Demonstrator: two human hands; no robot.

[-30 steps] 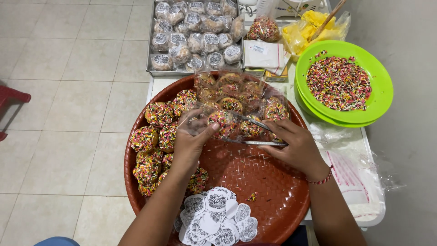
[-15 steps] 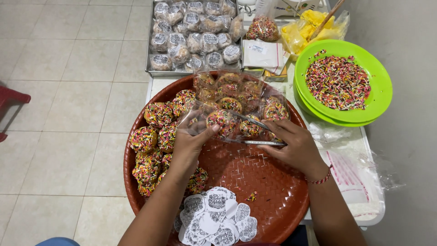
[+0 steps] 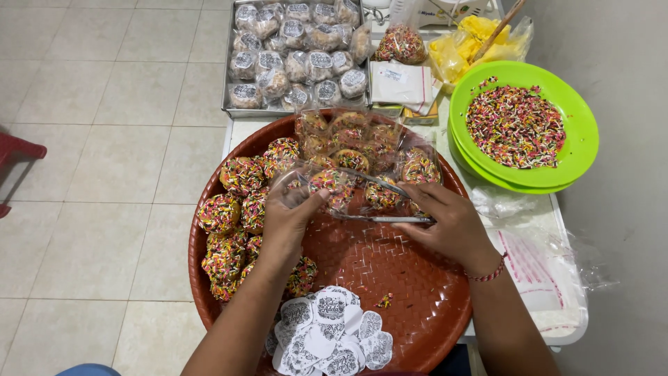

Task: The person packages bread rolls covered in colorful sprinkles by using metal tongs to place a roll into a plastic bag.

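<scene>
The fingers (image 3: pixel 311 200) of the left hand (image 3: pixel 291 221) are curled and pinched on the near edge of a clear plastic bag (image 3: pixel 332 182), thumb tip pressing against the film. Inside that bag sits a round sprinkle-coated doughnut (image 3: pixel 327 182), directly above the thumb. The right hand (image 3: pixel 445 224) lies opposite, its fingers (image 3: pixel 422 197) bent and gripping the other side of the same clear bag, with a thin metal tong (image 3: pixel 379 217) running along just under them toward the left hand; whether the right fingers also hold the tong cannot be told. A red bead bracelet (image 3: pixel 489 273) circles the right wrist.

Both hands work over a large round brown woven tray (image 3: pixel 390 278). Unwrapped sprinkled doughnuts (image 3: pixel 233 216) are heaped along its left rim, and more doughnuts already in clear bags (image 3: pixel 362 139) lie along its far side. At the near rim rests a pile of white scalloped paper labels (image 3: pixel 327 338).

To the right, on the white table (image 3: pixel 557 209), stacked green plates (image 3: pixel 577 132) hold loose coloured sprinkles (image 3: pixel 515 125). Flat clear bags (image 3: pixel 539 268) lie near the right forearm. Beyond the woven tray, a metal tray (image 3: pixel 233 108) carries wrapped, labelled doughnuts (image 3: pixel 299 49).
</scene>
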